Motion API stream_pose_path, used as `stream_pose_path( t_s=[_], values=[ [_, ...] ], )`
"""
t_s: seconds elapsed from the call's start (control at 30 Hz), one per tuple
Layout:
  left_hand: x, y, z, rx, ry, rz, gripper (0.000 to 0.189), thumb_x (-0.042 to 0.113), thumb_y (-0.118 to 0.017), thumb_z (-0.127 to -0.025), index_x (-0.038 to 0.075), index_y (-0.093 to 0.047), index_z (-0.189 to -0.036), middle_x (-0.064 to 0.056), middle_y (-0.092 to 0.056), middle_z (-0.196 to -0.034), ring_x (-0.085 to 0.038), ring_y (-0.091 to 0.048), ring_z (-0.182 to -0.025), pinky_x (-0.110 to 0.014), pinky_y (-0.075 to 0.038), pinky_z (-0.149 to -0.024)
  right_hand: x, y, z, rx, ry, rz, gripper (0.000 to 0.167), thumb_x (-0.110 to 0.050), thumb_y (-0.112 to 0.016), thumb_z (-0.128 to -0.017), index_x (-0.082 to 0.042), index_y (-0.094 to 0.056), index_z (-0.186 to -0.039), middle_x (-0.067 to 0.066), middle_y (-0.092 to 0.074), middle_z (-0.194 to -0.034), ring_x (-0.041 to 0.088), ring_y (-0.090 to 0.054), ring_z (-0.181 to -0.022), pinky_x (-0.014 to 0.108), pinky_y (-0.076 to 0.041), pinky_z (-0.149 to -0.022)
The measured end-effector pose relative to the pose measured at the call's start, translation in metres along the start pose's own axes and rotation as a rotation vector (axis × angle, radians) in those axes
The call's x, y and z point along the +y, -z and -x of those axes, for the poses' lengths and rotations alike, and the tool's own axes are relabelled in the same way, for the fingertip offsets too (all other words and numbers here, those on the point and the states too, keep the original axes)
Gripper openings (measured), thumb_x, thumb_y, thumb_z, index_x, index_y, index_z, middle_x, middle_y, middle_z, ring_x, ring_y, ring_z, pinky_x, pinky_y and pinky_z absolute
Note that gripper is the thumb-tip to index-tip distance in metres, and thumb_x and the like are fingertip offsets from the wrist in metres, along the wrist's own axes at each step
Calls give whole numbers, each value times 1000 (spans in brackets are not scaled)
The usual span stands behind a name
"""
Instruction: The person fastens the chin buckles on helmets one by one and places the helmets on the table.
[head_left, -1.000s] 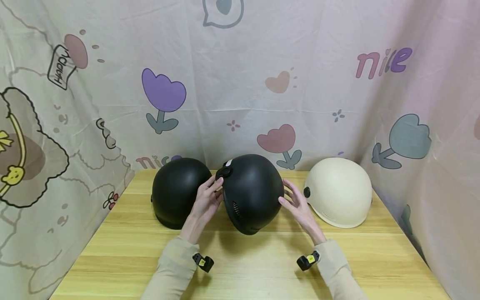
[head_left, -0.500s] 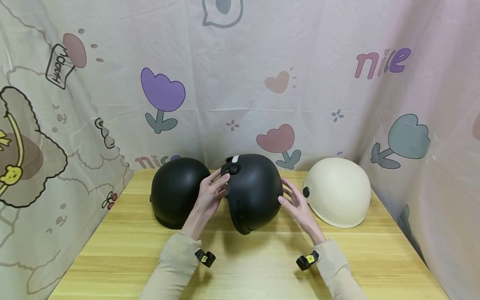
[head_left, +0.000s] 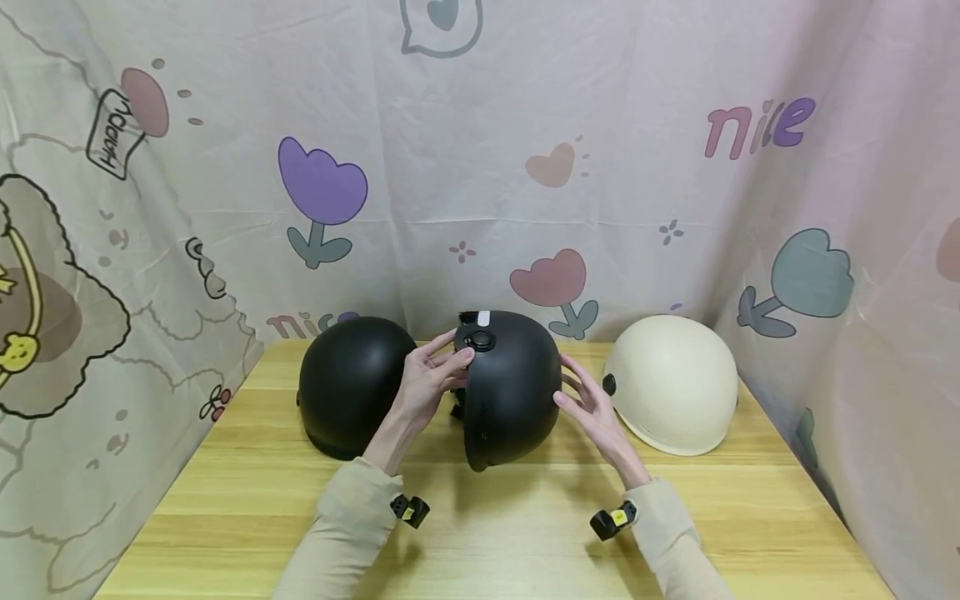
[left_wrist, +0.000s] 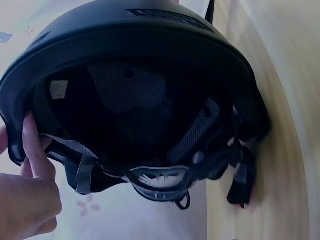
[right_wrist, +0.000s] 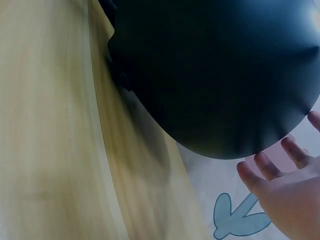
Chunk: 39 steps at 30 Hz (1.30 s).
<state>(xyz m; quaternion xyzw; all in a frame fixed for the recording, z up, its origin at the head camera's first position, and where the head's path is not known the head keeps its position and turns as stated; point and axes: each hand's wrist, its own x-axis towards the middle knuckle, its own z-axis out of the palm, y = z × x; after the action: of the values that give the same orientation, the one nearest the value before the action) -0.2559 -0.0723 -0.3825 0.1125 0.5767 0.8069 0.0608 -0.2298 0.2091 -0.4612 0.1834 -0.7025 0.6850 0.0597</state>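
Observation:
A matte black helmet (head_left: pixel 513 392) is held on its side over the table, a round side knob (head_left: pixel 480 340) facing up. Its opening points left. My left hand (head_left: pixel 423 383) grips the rim by that knob, fingers inside the shell and thumb outside. In the left wrist view the inner padding (left_wrist: pixel 127 90), a white label (left_wrist: pixel 59 89) and the straps (left_wrist: pixel 242 180) show. On the opposite side, my right hand (head_left: pixel 592 408) touches the crown with spread fingertips (right_wrist: pixel 265 165); in the right wrist view the smooth dome (right_wrist: pixel 215 85) fills the top.
Another black helmet (head_left: pixel 352 392) stands on the wooden table (head_left: pixel 495 550) at the left, partly behind my left hand. A cream helmet (head_left: pixel 675 383) stands at the right, near my right hand. A printed curtain (head_left: pixel 450 150) hangs behind the table.
The held black helmet has turned so its side knob moved right and faces up more, and its opening points further left. My left hand shifted slightly right with it; the right stayed nearly still.

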Motion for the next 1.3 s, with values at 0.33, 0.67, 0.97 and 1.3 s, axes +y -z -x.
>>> stream_pose_path(
  t_s=[0.33, 0.67, 0.97, 1.3],
  values=[
    [1, -7, -1, 1, 4, -87, 62, 5, -69, -93, 6, -46, -150, 5, -78, -85, -11, -73, -62, -27, -62, -70, -1, -2, 0, -4, -12, 32, 67, -5, -59, -99, -11, -30, -159, 16, -28, -164, 43, -34, -145, 15, -44, -103],
    [4, -16, -2, -4, 14, -150, 59, 10, -72, -92, 8, -51, -147, -9, -79, -100, -12, -75, -68, -30, -62, -72, 0, -2, -2, -31, 0, 43, 66, -5, -57, -100, -12, -29, -159, 18, -29, -163, 45, -36, -144, 15, -44, -103],
    [4, -21, -3, 3, 30, -185, 57, 11, -73, -92, 8, -53, -145, -17, -77, -105, -12, -74, -65, -29, -62, -71, 1, -2, -2, -62, 29, 37, 65, -5, -54, -101, -11, -27, -160, 19, -28, -163, 47, -35, -143, 15, -44, -104],
    [1, -21, -5, -36, 76, -145, 52, 12, -73, -92, 10, -57, -141, -7, -78, -103, -11, -75, -70, -29, -62, -74, 1, -1, 0, -52, -2, 63, 66, -6, -55, -101, -13, -26, -160, 13, -22, -167, 40, -25, -150, 59, -30, -117]
  ],
)
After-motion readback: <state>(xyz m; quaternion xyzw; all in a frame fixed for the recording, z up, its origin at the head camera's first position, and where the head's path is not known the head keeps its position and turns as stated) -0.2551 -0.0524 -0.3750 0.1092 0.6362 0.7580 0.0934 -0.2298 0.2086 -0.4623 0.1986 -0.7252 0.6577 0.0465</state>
